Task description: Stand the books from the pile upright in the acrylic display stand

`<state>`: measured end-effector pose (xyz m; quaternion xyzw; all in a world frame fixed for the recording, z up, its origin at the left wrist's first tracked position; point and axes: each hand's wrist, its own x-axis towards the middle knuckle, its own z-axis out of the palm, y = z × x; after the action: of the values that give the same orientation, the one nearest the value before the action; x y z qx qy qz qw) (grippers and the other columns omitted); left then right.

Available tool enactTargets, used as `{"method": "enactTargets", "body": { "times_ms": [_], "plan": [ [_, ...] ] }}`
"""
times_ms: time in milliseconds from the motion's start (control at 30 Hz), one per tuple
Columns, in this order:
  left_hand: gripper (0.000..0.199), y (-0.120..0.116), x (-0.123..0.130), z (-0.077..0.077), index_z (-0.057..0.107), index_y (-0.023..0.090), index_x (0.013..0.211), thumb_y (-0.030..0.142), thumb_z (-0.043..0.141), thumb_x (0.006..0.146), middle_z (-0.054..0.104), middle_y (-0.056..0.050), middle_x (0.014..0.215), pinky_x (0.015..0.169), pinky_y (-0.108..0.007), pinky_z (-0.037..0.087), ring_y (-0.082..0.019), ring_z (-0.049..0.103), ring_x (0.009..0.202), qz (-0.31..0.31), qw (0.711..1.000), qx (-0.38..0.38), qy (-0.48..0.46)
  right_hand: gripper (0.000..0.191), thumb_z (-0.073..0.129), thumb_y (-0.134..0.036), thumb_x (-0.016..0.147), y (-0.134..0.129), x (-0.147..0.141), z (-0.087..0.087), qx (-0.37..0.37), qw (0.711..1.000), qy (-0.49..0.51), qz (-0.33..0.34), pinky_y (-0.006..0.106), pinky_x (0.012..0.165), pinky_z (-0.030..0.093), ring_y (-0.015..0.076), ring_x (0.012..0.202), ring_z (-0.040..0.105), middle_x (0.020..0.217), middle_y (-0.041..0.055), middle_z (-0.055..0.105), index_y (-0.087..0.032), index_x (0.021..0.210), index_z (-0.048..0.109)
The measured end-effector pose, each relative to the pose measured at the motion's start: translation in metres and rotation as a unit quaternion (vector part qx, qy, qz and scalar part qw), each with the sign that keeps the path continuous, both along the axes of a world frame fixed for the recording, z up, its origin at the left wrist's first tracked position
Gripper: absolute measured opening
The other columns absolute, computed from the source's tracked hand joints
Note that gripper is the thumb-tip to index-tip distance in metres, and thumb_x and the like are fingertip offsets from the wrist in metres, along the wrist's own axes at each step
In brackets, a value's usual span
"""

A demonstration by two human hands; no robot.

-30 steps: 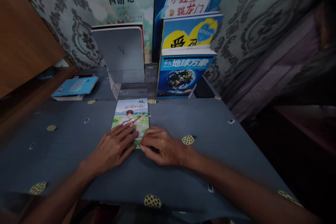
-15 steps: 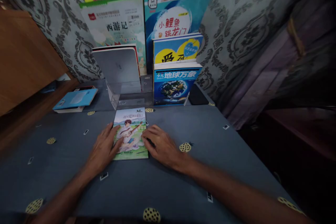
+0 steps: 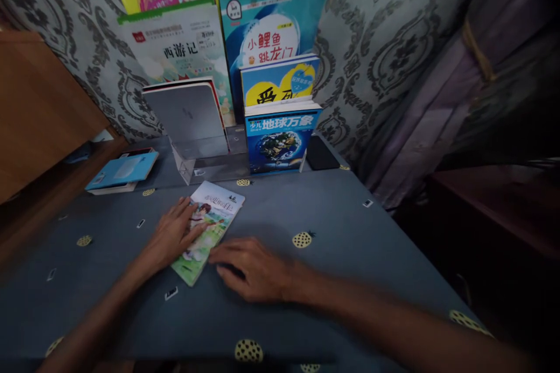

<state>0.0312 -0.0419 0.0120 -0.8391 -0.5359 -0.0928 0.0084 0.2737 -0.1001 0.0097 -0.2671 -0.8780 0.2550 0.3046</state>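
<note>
A thin book with a drawn guitar player on its cover lies tilted on the blue-grey tablecloth, its top leaning right. My left hand rests on the book's left side, fingers spread over the cover. Beside the lower right edge is my right hand, its thumb apart from its curled fingers and the fingertips near or at the book's edge. Nothing shows between those fingers.
Behind, books stand in a clear holder, among them a blue earth book and a grey-covered one. A light blue book lies on another at left; a dark flat object lies at right.
The thin book has turned clockwise, its bottom swinging left. My right hand has moved down and left along with the book's lower edge; my left hand stays on the cover. The camera view has shifted slightly.
</note>
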Motion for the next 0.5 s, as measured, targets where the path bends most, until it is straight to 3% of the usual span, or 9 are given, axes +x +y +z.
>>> {"method": "enactTargets", "body": {
  "times_ms": [67, 133, 267, 367, 433, 500],
  "plan": [
    [0.062, -0.001, 0.012, 0.005, 0.055, 0.018, 0.138, 0.061, 0.040, 0.095, 0.051, -0.018, 0.149, 0.109, -0.055, 0.043, -0.036, 0.043, 0.142, -0.016, 1.000, -0.011, 0.024, 0.023, 0.055, -0.014, 0.091, -0.004, -0.002, -0.001, -0.014, 0.998, 0.022, 0.062, 0.028, 0.092, 0.051, 0.0175, 0.100, 0.070, 0.109, 0.0075, 0.076, -0.016, 0.109, 0.069],
    [0.067, -0.003, 0.024, 0.005, 0.052, 0.016, 0.141, 0.063, 0.042, 0.094, 0.048, -0.020, 0.151, 0.107, -0.058, 0.043, -0.039, 0.041, 0.142, -0.026, 0.998, -0.010, 0.050, 0.021, 0.054, -0.014, 0.092, -0.003, -0.001, -0.001, -0.024, 0.997, 0.039, 0.067, 0.026, 0.087, 0.052, 0.0163, 0.092, 0.072, 0.101, 0.0068, 0.077, -0.016, 0.104, 0.071],
    [0.070, -0.004, 0.043, -0.005, 0.045, 0.015, 0.145, 0.061, 0.048, 0.092, 0.046, -0.022, 0.152, 0.106, -0.060, 0.042, -0.042, 0.040, 0.142, -0.032, 0.995, 0.014, 0.089, 0.021, 0.050, -0.018, 0.096, 0.018, 0.011, 0.000, -0.036, 0.991, 0.064, -0.108, 0.027, 0.077, 0.052, 0.0163, 0.077, 0.069, 0.086, 0.0054, 0.076, -0.017, 0.090, 0.070],
    [0.070, -0.002, 0.053, -0.007, 0.045, 0.014, 0.144, 0.061, 0.045, 0.093, 0.048, -0.024, 0.150, 0.104, -0.060, 0.043, -0.042, 0.042, 0.140, -0.039, 0.995, 0.027, 0.093, 0.022, 0.047, -0.021, 0.098, 0.040, 0.024, -0.004, -0.015, 0.971, 0.086, -0.223, 0.035, 0.091, 0.050, 0.0206, 0.099, 0.067, 0.104, 0.0093, 0.074, -0.018, 0.103, 0.068],
    [0.067, -0.002, 0.057, -0.003, 0.046, 0.012, 0.143, 0.058, 0.043, 0.095, 0.049, -0.024, 0.149, 0.104, -0.060, 0.043, -0.042, 0.044, 0.139, -0.042, 0.994, 0.022, 0.095, 0.027, 0.045, -0.021, 0.098, 0.053, 0.031, -0.008, -0.018, 0.964, 0.076, -0.253, 0.041, 0.101, 0.045, 0.0233, 0.115, 0.061, 0.120, 0.0128, 0.069, -0.017, 0.118, 0.063],
    [0.061, -0.003, 0.058, 0.004, 0.048, 0.012, 0.141, 0.053, 0.043, 0.096, 0.050, -0.024, 0.148, 0.106, -0.059, 0.042, -0.041, 0.046, 0.139, -0.046, 0.994, 0.007, 0.100, 0.032, 0.044, -0.021, 0.099, 0.060, 0.036, -0.013, -0.044, 0.962, 0.048, -0.264, 0.045, 0.103, 0.043, 0.0244, 0.118, 0.059, 0.124, 0.0145, 0.067, -0.016, 0.127, 0.057]
  ]
}}
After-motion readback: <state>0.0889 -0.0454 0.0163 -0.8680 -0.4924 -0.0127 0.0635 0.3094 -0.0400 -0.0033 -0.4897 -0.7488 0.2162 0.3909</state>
